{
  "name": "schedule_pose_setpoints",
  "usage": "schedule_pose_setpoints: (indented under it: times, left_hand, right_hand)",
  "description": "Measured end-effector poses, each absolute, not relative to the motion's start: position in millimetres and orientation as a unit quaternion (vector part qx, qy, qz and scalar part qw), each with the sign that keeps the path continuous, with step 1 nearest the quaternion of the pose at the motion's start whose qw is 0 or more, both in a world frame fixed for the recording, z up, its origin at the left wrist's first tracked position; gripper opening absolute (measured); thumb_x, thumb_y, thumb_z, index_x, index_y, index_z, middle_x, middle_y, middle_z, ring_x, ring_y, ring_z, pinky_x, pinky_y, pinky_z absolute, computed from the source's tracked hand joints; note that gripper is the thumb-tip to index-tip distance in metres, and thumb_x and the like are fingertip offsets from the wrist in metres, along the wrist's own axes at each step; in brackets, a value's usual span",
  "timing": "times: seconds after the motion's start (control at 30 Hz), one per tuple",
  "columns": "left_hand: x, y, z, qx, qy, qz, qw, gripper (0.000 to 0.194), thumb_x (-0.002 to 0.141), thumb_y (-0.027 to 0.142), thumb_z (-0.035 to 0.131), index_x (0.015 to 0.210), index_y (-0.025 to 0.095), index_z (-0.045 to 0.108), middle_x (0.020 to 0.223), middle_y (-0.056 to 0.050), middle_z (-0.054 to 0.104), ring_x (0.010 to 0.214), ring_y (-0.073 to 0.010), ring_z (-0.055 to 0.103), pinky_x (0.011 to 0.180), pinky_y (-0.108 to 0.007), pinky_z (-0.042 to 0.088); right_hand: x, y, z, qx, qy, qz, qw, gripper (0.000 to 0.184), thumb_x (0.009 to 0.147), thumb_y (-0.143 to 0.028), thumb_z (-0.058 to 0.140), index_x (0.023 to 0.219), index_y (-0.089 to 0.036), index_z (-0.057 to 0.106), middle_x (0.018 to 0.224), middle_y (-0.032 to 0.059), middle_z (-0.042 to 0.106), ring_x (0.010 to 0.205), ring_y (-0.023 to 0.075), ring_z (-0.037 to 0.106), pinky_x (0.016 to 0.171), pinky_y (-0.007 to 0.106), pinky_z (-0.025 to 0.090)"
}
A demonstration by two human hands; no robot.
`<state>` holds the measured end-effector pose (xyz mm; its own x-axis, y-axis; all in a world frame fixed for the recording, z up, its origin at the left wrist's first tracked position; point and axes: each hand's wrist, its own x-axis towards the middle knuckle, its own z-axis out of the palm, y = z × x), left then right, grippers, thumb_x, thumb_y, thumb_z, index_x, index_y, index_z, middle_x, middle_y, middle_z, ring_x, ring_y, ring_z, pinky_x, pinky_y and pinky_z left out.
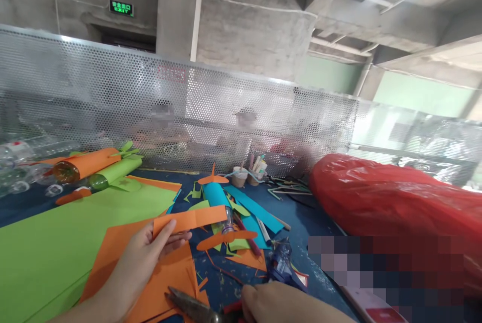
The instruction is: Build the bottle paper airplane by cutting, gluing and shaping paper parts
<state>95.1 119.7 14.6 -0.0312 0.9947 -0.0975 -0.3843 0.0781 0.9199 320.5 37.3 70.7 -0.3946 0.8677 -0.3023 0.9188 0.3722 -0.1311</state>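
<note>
My left hand [145,257] pinches one end of a long orange paper strip [196,218], held level above the table. At the bottom edge my right hand [278,303] is closed around the handles of metal scissors [192,307], whose blades point left over orange paper sheets [165,283]. Just beyond the strip lies a bottle wrapped in blue paper [216,195] with orange fins and an orange propeller [226,239].
Large green sheets [64,237] cover the left of the blue table. Orange and green wrapped bottles [94,165] lie at back left beside clear plastic bottles [17,162]. Pen cups [248,175] stand by the perforated metal screen [226,107]. A red plastic bag [391,202] fills the right.
</note>
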Motion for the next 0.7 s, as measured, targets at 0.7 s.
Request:
schedule_pose_setpoints:
  times: [0.7]
  left_hand:
    - [84.8,125.2,30.2,0.371,0.36,0.649,0.559,0.023,0.074,0.033,0.08,0.084,0.016,0.068,0.09,-0.007,0.078,0.093,-0.0249,0.073,0.095,-0.034,0.054]
  right_hand:
    - [324.5,41.5,86.4,0.442,0.747,-0.458,-0.191,0.055,0.09,-0.072,0.035,0.081,-0.021,0.053,0.075,0.0011,0.053,0.066,0.017,0.063,0.061,0.028,0.053]
